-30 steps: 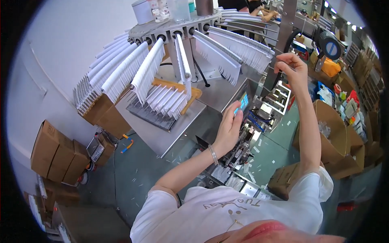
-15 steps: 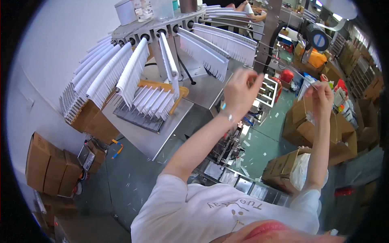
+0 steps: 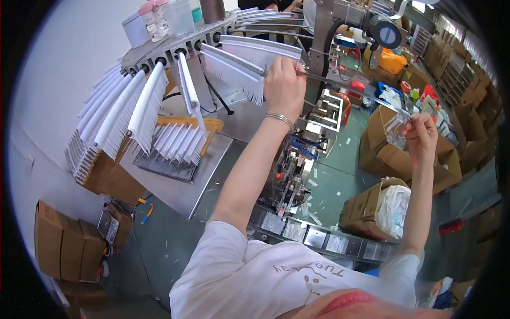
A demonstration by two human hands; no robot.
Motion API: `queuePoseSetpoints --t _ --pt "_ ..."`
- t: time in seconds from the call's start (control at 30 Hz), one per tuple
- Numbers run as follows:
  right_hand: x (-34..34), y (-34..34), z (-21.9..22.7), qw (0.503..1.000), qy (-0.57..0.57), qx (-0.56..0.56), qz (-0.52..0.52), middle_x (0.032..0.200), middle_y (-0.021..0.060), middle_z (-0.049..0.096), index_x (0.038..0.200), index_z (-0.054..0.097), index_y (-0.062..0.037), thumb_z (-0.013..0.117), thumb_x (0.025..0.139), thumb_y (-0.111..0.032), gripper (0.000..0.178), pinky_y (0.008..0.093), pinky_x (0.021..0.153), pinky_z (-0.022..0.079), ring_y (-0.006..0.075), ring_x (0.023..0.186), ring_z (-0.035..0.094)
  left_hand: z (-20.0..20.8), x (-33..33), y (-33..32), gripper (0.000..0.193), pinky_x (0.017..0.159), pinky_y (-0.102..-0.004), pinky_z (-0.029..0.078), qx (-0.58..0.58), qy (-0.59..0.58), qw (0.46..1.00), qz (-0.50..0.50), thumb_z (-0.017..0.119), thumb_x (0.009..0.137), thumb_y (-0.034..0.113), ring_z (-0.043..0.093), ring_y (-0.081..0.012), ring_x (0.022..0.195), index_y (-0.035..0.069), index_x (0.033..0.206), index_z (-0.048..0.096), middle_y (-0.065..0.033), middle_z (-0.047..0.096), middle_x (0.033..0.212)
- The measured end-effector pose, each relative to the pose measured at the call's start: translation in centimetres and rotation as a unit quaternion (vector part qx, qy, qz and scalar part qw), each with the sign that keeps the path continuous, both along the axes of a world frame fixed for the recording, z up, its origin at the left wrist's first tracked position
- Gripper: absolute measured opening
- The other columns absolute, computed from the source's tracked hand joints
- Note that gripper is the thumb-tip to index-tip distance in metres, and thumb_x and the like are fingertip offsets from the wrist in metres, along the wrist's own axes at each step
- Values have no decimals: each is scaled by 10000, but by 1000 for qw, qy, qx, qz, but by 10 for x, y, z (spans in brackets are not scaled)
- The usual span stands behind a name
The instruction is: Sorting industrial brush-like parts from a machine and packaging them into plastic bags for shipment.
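Observation:
A long thin metal rod runs from my left hand down to my right hand. The fingers of my left hand are curled closed at its left end, beside the outer tip of a row of hanging white sheets. My right hand pinches the rod's other end between thumb and fingertips. On the far left stands a round metal rack, its arms spread outward like spokes. Several arms carry rows of thin white pieces; what these are I cannot tell.
Below the rack, a metal table bears a yellow-edged tray of upright white pieces. A conveyor with compartments curves in front of me, beside machinery. Cardboard boxes stand at right and left. Scraps litter the green floor.
My left hand has moved up and away to the rod's left end, and its fingers have closed. My right hand stays near the other end. The whole view has shifted slightly.

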State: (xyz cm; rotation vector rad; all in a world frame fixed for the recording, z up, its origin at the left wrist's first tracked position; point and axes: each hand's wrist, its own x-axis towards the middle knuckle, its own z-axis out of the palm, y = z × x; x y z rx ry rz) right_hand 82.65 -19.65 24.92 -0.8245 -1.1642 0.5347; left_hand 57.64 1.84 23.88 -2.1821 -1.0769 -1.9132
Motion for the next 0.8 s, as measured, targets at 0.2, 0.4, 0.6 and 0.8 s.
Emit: queuePoseSetpoints --t 0.2,0.4,0.6,0.8 --pt "-19 -8 0 999 3 41 -35 891 66 599 913 570 -31 550 936 -148 121 291 674 484 145 739 566 -1 0 2 151 623 -433 474 19 -38 999 -25 649 775 123 587 -320 702 45 782 519 -112 559 786" --pt "-14 -25 -12 991 70 97 -63 899 53 599 934 578 -35 544 942 -166 135 278 715 475 136 776 561 5 1 -6 185 596 -415 468 -76 -77 992 -65 681 776 176 592 -298 666 60 722 548 -88 576 757" --pt "-25 -36 -8 994 35 88 -62 900 59 583 931 570 -28 541 944 -172 147 276 723 471 134 776 559 5 8 -21 176 546 -372 460 -38 -91 991 -87 697 771 191 602 -249 612 85 711 570 -39 589 722" --pt "-34 -53 -11 990 39 103 -85 896 87 584 901 574 -4 556 933 -144 144 282 700 491 145 750 576 5 10 -48 181 525 -349 448 -24 -117 980 -158 711 759 174 596 -230 592 76 691 575 -38 583 695"
